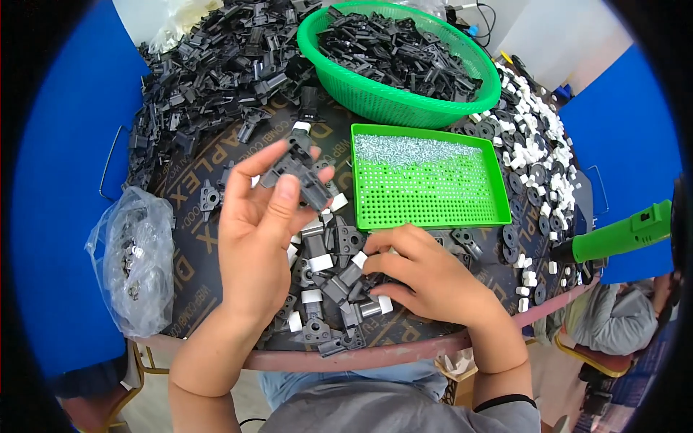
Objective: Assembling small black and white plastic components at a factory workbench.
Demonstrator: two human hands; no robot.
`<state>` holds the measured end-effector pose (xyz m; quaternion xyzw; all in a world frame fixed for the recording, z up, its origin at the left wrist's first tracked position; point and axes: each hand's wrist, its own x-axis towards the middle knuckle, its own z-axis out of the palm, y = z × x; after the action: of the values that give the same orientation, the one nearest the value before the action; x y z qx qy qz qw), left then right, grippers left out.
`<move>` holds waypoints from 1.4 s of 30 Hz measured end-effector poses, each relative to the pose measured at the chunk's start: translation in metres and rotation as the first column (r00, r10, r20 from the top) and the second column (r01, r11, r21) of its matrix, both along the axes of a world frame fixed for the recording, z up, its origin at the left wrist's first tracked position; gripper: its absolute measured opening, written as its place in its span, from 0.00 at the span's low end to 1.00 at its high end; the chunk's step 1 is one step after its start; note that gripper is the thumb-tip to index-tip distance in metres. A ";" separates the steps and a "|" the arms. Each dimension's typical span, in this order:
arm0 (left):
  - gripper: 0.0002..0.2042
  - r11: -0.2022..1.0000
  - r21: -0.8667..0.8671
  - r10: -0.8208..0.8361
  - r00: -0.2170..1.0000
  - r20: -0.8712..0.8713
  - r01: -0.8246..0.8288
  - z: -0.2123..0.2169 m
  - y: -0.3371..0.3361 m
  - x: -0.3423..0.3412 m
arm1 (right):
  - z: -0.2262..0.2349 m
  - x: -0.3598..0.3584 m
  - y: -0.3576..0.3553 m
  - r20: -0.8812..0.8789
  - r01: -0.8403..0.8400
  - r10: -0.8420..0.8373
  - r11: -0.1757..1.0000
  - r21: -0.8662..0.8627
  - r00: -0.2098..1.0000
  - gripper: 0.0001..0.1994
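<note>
My left hand [253,234] is raised above the table, its thumb and fingers closed around a black plastic bracket [303,177]. Low over the near pile is my right hand [433,278], palm down. Its fingers are curved but apart, with the tips beside a white cap [359,260] on one of the black parts; I see nothing gripped in them. Around and below both hands lie several black fittings [315,329], some with white caps on their ends. Parts under the right palm are hidden.
A green tray [429,224] of small silvery screws stands beyond my right hand. Behind it is a green basket [404,112] of black parts. A black heap [209,86] fills the far left; white pieces [530,108], a green-handled tool [624,232] and a plastic bag [133,260] flank the table.
</note>
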<state>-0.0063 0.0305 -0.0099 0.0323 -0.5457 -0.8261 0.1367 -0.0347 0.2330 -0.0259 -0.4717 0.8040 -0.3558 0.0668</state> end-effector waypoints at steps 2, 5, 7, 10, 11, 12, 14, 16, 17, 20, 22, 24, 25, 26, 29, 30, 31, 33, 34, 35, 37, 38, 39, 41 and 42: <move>0.17 0.997 0.072 -0.037 0.999 0.023 0.036 0.000 0.002 0.002 | -0.007 -0.005 0.002 -0.080 -0.066 0.071 0.996 0.054 0.994 0.13; 0.19 0.987 0.111 -0.120 0.992 0.037 0.116 -0.004 0.005 0.005 | -0.005 0.002 0.005 0.050 0.151 -0.148 0.987 -0.060 0.988 0.11; 0.24 0.977 0.099 -0.193 0.981 0.006 0.191 -0.001 0.011 0.007 | -0.008 0.007 0.001 0.205 0.386 -0.330 0.836 -0.390 0.922 0.10; 0.29 0.963 0.043 -0.270 0.960 0.072 0.268 0.001 0.023 0.012 | -0.003 0.009 -0.009 0.133 0.536 -0.542 0.710 -0.457 0.830 0.15; 0.29 0.955 -0.001 -0.295 0.948 0.120 0.297 0.001 0.025 0.015 | -0.003 0.009 -0.014 -0.066 0.449 -0.536 0.762 -0.466 0.842 0.17; 0.28 0.965 0.017 -0.263 0.963 0.066 0.262 -0.001 0.029 0.018 | -0.003 0.009 -0.015 -0.262 0.361 -0.509 0.815 -0.454 0.820 0.19; 0.27 0.973 0.018 -0.230 0.970 0.083 0.229 -0.008 0.025 0.015 | -0.007 0.006 -0.013 -0.277 0.320 -0.479 0.826 -0.464 0.833 0.20; 0.27 0.972 -0.022 -0.233 0.969 0.086 0.236 -0.010 0.024 0.013 | -0.009 0.004 -0.009 -0.287 0.269 -0.433 0.842 -0.468 0.855 0.22; 0.27 0.962 0.033 -0.273 0.960 0.067 0.271 -0.009 0.025 0.012 | -0.009 0.003 -0.007 -0.286 0.267 -0.433 0.840 -0.473 0.855 0.22; 0.26 0.945 0.120 -0.314 0.948 0.059 0.305 -0.003 0.028 0.014 | -0.009 0.002 -0.005 -0.301 0.236 -0.442 0.814 -0.532 0.845 0.20; 0.27 0.940 0.154 -0.316 0.946 0.069 0.303 -0.003 0.028 0.015 | -0.011 0.004 -0.006 -0.305 0.220 -0.420 0.825 -0.520 0.855 0.21; 0.27 0.967 0.072 -0.249 0.966 0.067 0.244 -0.008 0.025 0.013 | -0.010 0.003 -0.005 -0.359 0.149 -0.353 0.860 -0.488 0.864 0.22; 0.27 0.968 0.072 -0.247 0.967 0.066 0.242 -0.010 0.025 0.013 | -0.010 0.003 -0.006 -0.360 0.146 -0.351 0.861 -0.488 0.864 0.22; 0.27 0.966 0.073 -0.252 0.966 0.051 0.249 -0.011 0.024 0.012 | -0.010 0.004 -0.006 -0.375 0.156 -0.365 0.861 -0.484 0.852 0.22; 0.28 0.968 0.038 -0.248 0.968 0.024 0.247 -0.009 0.026 0.011 | -0.011 0.006 -0.007 -0.380 0.175 -0.385 0.859 -0.482 0.841 0.21; 0.28 0.971 0.001 -0.241 0.970 0.013 0.241 -0.008 0.026 0.010 | -0.011 0.006 -0.007 -0.369 0.188 -0.393 0.855 -0.483 0.842 0.21; 0.28 0.971 0.001 -0.241 0.971 0.013 0.241 -0.008 0.026 0.011 | -0.011 0.005 -0.007 -0.369 0.187 -0.393 0.855 -0.483 0.842 0.21; 0.28 0.965 -0.007 -0.262 0.964 0.036 0.262 -0.008 0.024 0.011 | -0.010 0.003 -0.007 -0.416 0.141 -0.363 0.869 -0.475 0.834 0.20; 0.28 0.965 -0.006 -0.262 0.964 0.034 0.263 -0.007 0.024 0.011 | -0.009 0.001 -0.006 -0.418 0.141 -0.363 0.869 -0.475 0.833 0.20; 0.29 0.960 0.022 -0.279 0.960 0.035 0.279 -0.005 0.023 0.011 | -0.008 0.000 -0.005 -0.444 0.111 -0.352 0.869 -0.482 0.824 0.19; 0.29 0.955 0.049 -0.296 0.955 0.035 0.294 -0.005 0.023 0.011 | -0.007 -0.001 -0.004 -0.471 0.080 -0.341 0.868 -0.490 0.813 0.19; 0.29 0.954 0.022 -0.299 0.954 0.027 0.298 -0.005 0.022 0.011 | -0.007 -0.001 -0.004 -0.476 0.078 -0.338 0.871 -0.486 0.812 0.19; 0.29 0.953 -0.005 -0.302 0.953 0.020 0.302 -0.006 0.022 0.011 | -0.006 -0.001 -0.004 -0.480 0.076 -0.336 0.873 -0.482 0.810 0.19; 0.28 0.959 -0.034 -0.281 0.960 0.011 0.282 -0.007 0.022 0.012 | -0.005 0.001 -0.004 -0.486 0.095 -0.331 0.889 -0.447 0.809 0.20; 0.28 0.963 -0.062 -0.262 0.965 0.003 0.262 -0.007 0.022 0.012 | -0.005 0.002 -0.004 -0.490 0.116 -0.327 0.904 -0.411 0.808 0.20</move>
<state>0.0058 0.0529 -0.0165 -0.0464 -0.5702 -0.8197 0.0285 -0.0329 0.2290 -0.0306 -0.4588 0.7597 -0.3527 -0.2968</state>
